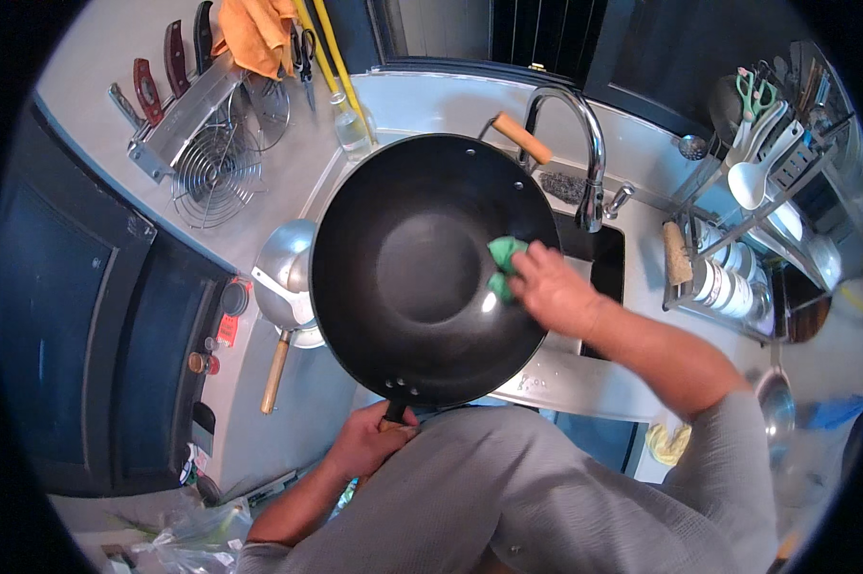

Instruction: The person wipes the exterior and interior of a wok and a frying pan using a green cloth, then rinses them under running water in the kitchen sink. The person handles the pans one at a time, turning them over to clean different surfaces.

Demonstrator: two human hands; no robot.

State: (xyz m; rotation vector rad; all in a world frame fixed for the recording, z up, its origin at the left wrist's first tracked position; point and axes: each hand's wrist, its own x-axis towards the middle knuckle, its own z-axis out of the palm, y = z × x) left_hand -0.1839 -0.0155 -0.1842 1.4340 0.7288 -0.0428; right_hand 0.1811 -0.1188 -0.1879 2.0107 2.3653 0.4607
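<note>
A large black wok (429, 269) is held up in front of me, its inside facing my view. My left hand (374, 438) grips its handle (394, 416) at the near edge. Bunched in my right hand (554, 290) is a green cloth (506, 260), pressed to the right part of the wok's inner wall. A small wooden helper handle (521, 138) sticks out from the wok's far right rim, close to the faucet (590, 154). The wok hides part of the sink (607, 265) behind it.
Left of the wok lies a metal pan (277, 240) with a wooden handle and a white ladle (282, 293). A glass bottle (352, 133) stands behind. On the right is a dish rack (718, 251) with bowls and utensils. Knives (175, 61) hang on the left wall.
</note>
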